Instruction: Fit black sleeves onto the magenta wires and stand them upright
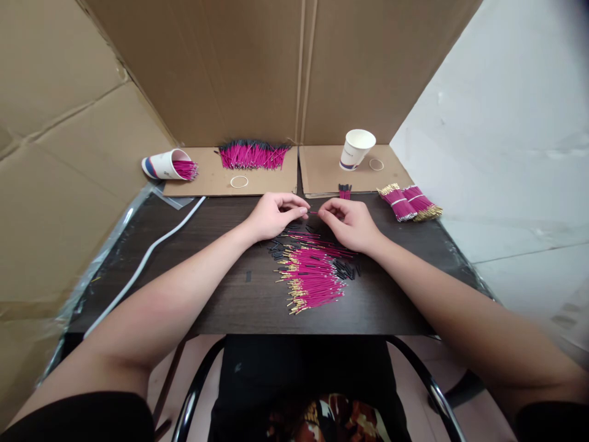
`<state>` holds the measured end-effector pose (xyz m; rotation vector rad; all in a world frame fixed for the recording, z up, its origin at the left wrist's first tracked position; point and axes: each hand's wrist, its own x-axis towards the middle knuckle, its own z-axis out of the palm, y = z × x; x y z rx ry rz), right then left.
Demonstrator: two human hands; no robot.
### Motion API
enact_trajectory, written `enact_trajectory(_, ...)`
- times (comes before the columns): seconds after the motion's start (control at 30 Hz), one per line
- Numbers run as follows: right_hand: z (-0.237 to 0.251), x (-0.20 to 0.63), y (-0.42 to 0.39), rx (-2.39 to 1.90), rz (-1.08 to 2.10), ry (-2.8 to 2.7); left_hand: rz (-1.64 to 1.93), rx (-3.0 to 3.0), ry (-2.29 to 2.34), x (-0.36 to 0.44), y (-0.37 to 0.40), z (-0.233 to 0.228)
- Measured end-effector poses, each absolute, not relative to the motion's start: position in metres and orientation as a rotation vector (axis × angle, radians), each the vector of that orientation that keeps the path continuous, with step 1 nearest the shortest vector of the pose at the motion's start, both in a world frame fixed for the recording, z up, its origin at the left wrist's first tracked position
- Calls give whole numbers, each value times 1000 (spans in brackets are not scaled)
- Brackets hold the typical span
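Note:
Over the dark table my left hand (275,217) and my right hand (350,223) face each other, fingertips pinched. A thin magenta wire (314,212) spans the small gap between them. Its right end is in my right fingers; at its left end a dark bit, seemingly a short black sleeve, sits in my left fingertips, mostly hidden. Just below lies a pile of magenta wires (317,279) with gold tips to the left and silvery tips to the right. Loose black sleeves (346,270) are scattered beside and above that pile. Behind my right hand is a small group of black-capped wires (345,191).
Black-capped magenta wires (253,155) lie in a row on cardboard (202,186) at the back. A tipped paper cup (159,166) holds wires; another paper cup (358,149) stands upright. Two banded bundles (409,202) lie right. A white cable (147,255) runs along the left.

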<state>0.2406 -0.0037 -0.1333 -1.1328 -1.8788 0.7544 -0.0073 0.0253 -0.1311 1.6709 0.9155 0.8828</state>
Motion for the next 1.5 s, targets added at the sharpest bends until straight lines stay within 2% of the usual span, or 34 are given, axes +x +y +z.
enact_trajectory(0.47, -130, 240, -4, -1185, 776, -1807, 899, 1668, 910, -10, 25, -128)
enact_trajectory(0.73, -129, 242, -4, -1205, 791, -1755, 785, 1975, 962, -14, 22, -121)
enact_trajectory(1.5, -125, 241, -6, -1196, 811, -1826, 669, 2193, 889, -25, 26, -112)
